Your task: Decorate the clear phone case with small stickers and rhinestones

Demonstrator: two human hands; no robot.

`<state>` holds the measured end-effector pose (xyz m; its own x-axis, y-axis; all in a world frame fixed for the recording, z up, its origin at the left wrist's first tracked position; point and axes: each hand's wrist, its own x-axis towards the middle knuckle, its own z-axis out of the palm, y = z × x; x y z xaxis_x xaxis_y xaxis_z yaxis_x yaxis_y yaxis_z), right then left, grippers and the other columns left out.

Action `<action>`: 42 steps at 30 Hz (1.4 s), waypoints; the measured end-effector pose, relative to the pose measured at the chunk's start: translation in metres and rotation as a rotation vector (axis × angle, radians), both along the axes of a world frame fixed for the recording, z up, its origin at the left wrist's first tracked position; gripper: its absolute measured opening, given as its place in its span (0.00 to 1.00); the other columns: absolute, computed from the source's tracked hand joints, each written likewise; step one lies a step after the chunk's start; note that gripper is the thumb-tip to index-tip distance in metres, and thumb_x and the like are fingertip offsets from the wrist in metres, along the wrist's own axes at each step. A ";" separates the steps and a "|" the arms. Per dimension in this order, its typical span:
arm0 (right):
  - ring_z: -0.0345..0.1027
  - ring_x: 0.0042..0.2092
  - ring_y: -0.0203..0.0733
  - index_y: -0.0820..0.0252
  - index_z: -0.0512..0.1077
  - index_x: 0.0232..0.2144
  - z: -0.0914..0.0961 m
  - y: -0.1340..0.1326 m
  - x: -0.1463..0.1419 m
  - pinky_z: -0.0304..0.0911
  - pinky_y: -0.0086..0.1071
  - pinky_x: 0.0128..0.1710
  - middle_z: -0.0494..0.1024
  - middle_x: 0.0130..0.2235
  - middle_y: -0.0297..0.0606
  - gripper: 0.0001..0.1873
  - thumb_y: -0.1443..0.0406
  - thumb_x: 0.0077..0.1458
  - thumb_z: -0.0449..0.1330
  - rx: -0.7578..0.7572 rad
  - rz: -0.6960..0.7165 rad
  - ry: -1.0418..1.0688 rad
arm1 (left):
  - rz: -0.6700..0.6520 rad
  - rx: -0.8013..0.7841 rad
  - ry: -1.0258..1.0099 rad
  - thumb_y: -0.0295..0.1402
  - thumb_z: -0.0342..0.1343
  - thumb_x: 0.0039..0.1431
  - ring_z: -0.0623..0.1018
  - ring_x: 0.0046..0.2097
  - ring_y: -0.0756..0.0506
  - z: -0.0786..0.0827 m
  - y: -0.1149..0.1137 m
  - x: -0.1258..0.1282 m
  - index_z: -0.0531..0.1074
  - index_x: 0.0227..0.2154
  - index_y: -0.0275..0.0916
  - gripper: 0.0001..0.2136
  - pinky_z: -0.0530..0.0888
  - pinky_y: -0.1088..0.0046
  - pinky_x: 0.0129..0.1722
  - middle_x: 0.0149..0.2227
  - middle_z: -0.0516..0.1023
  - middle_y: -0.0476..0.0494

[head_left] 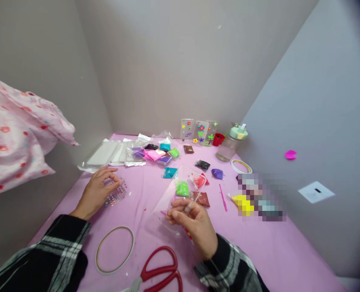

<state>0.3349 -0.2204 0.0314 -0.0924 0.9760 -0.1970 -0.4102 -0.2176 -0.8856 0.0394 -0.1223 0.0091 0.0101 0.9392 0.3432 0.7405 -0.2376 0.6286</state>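
My left hand [99,190] is at the left, thumb and fingertips closed together at the upper edge of a sheet of small stick-on gems [117,195]. In the middle, my right hand [195,224] is closed in a pinch, and the tip of a thin pink modelling tool [164,212] sticks out from its fingers. Under and behind that hand lies clear plastic [163,202], its shape hard to make out. Bright green clay [182,189] and a brown clay packet [201,199] are just beyond it. Small coloured bits show partly below the palm.
Red-handled scissors [161,269] and a tape roll [115,250] lie near the front. Clay packets [155,154] are piled at the back, beside white packages [103,153]. Decorated clear panels [201,132], a red cup [218,139] and a bottle [230,146] stand behind. Yellow clay [242,202] is right.
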 end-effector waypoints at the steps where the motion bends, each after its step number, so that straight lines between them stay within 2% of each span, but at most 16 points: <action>1: 0.76 0.29 0.37 0.61 0.77 0.31 0.000 0.000 0.000 0.71 0.30 0.33 0.83 0.27 0.36 0.19 0.60 0.37 0.76 -0.002 0.000 0.001 | -0.001 -0.007 -0.004 0.49 0.55 0.53 0.64 0.64 0.35 0.000 0.001 0.001 0.69 0.24 0.42 0.15 0.58 0.50 0.64 0.53 0.76 0.37; 5: 0.76 0.29 0.37 0.61 0.77 0.31 0.000 0.000 0.000 0.70 0.30 0.32 0.83 0.27 0.36 0.19 0.60 0.37 0.76 -0.006 0.004 -0.007 | 0.017 -0.058 0.004 0.47 0.52 0.56 0.69 0.61 0.37 -0.005 0.003 -0.004 0.69 0.27 0.42 0.13 0.62 0.55 0.62 0.53 0.76 0.39; 8: 0.76 0.29 0.38 0.61 0.77 0.31 0.001 0.000 0.000 0.70 0.31 0.33 0.82 0.27 0.36 0.18 0.60 0.37 0.76 0.000 0.006 -0.017 | 0.056 -0.122 0.046 0.46 0.49 0.59 0.75 0.54 0.37 -0.014 0.001 -0.017 0.71 0.43 0.41 0.16 0.68 0.56 0.56 0.52 0.77 0.38; 11: 0.76 0.30 0.39 0.61 0.77 0.31 0.002 0.000 0.000 0.70 0.31 0.32 0.82 0.27 0.36 0.18 0.60 0.38 0.76 0.009 0.016 -0.030 | 0.048 -0.183 0.102 0.46 0.50 0.57 0.79 0.48 0.37 -0.021 -0.002 -0.034 0.65 0.55 0.40 0.25 0.72 0.58 0.50 0.48 0.79 0.38; 14: 0.76 0.30 0.38 0.61 0.77 0.31 0.001 0.000 -0.001 0.69 0.30 0.31 0.82 0.27 0.36 0.18 0.60 0.39 0.75 0.025 0.039 -0.025 | 0.046 -0.185 0.133 0.47 0.51 0.55 0.79 0.45 0.36 -0.010 -0.009 -0.036 0.65 0.56 0.40 0.27 0.74 0.59 0.48 0.46 0.79 0.38; 16: 0.76 0.30 0.37 0.61 0.76 0.31 0.000 0.000 -0.002 0.69 0.29 0.31 0.82 0.26 0.35 0.18 0.60 0.39 0.75 0.028 0.060 -0.005 | 0.087 -0.123 0.134 0.49 0.52 0.53 0.76 0.51 0.33 0.009 -0.019 -0.021 0.66 0.55 0.40 0.28 0.70 0.54 0.53 0.51 0.75 0.34; 18: 0.76 0.29 0.37 0.61 0.76 0.31 -0.001 -0.001 -0.004 0.69 0.28 0.31 0.82 0.27 0.35 0.18 0.60 0.39 0.75 0.021 0.092 0.014 | 0.125 -0.050 0.065 0.49 0.53 0.56 0.72 0.56 0.32 0.030 -0.034 0.009 0.66 0.54 0.44 0.25 0.66 0.50 0.58 0.58 0.70 0.39; 21: 0.76 0.29 0.37 0.62 0.76 0.32 -0.002 -0.003 -0.006 0.69 0.29 0.31 0.82 0.28 0.35 0.18 0.60 0.39 0.75 0.017 0.149 0.026 | -0.141 -0.171 -0.363 0.47 0.56 0.56 0.72 0.57 0.38 0.047 -0.058 0.066 0.64 0.54 0.47 0.23 0.68 0.57 0.59 0.54 0.73 0.44; 23: 0.76 0.29 0.36 0.61 0.77 0.32 -0.003 -0.005 -0.006 0.69 0.28 0.31 0.82 0.28 0.35 0.18 0.60 0.39 0.75 0.028 0.186 0.025 | -0.299 -0.333 -0.586 0.44 0.57 0.56 0.76 0.52 0.41 0.047 -0.069 0.098 0.63 0.54 0.45 0.24 0.73 0.62 0.52 0.50 0.75 0.42; 25: 0.76 0.30 0.35 0.61 0.77 0.33 -0.004 -0.005 -0.006 0.68 0.28 0.33 0.82 0.29 0.34 0.18 0.60 0.40 0.75 0.043 0.209 0.013 | -0.353 -0.428 -0.711 0.43 0.58 0.57 0.78 0.43 0.44 0.043 -0.075 0.116 0.62 0.54 0.44 0.23 0.76 0.66 0.44 0.42 0.76 0.45; 28: 0.75 0.32 0.36 0.60 0.77 0.34 -0.005 -0.003 -0.004 0.68 0.29 0.34 0.82 0.31 0.34 0.18 0.59 0.41 0.74 0.058 0.141 0.007 | -0.351 -0.430 -0.788 0.40 0.58 0.57 0.76 0.34 0.48 0.036 -0.077 0.120 0.63 0.53 0.43 0.22 0.74 0.71 0.36 0.33 0.73 0.51; 30: 0.74 0.31 0.35 0.60 0.77 0.32 -0.006 0.000 -0.003 0.68 0.29 0.34 0.82 0.30 0.34 0.16 0.58 0.43 0.73 0.058 0.074 0.018 | -0.356 -0.428 -0.774 0.39 0.58 0.57 0.75 0.33 0.48 0.031 -0.078 0.117 0.62 0.53 0.43 0.22 0.74 0.71 0.35 0.32 0.73 0.51; 33: 0.72 0.28 0.33 0.62 0.77 0.29 -0.007 0.003 -0.001 0.66 0.28 0.32 0.81 0.28 0.34 0.14 0.58 0.44 0.72 0.059 0.037 0.015 | -0.264 -0.250 -0.605 0.38 0.57 0.59 0.77 0.41 0.45 0.023 -0.080 0.114 0.64 0.52 0.44 0.19 0.74 0.64 0.44 0.39 0.75 0.47; 36: 0.70 0.27 0.33 0.63 0.77 0.26 -0.008 0.003 -0.002 0.65 0.28 0.31 0.80 0.26 0.34 0.14 0.57 0.44 0.72 0.068 0.000 -0.030 | -0.196 0.197 -0.282 0.32 0.59 0.59 0.72 0.53 0.41 0.019 -0.085 0.116 0.71 0.41 0.45 0.08 0.67 0.56 0.57 0.46 0.74 0.45; 38: 0.69 0.26 0.33 0.63 0.77 0.25 -0.006 0.001 -0.003 0.64 0.29 0.31 0.78 0.24 0.33 0.13 0.58 0.44 0.71 0.084 -0.021 -0.075 | -0.251 0.400 -0.104 0.27 0.58 0.60 0.69 0.57 0.40 0.020 -0.088 0.119 0.73 0.36 0.45 0.05 0.60 0.50 0.62 0.46 0.74 0.45; 42: 0.67 0.28 0.35 0.63 0.77 0.25 -0.001 -0.003 -0.006 0.62 0.30 0.32 0.76 0.23 0.33 0.10 0.60 0.46 0.69 0.113 -0.017 -0.174 | -0.277 0.492 0.042 0.24 0.56 0.61 0.68 0.59 0.38 0.025 -0.092 0.125 0.75 0.35 0.44 0.07 0.53 0.41 0.63 0.46 0.76 0.44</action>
<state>0.3286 -0.2238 0.0300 -0.0494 0.9940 -0.0975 -0.2516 -0.1068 -0.9619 0.1641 -0.2145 0.0340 0.2565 0.6292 0.7337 0.6306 -0.6842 0.3663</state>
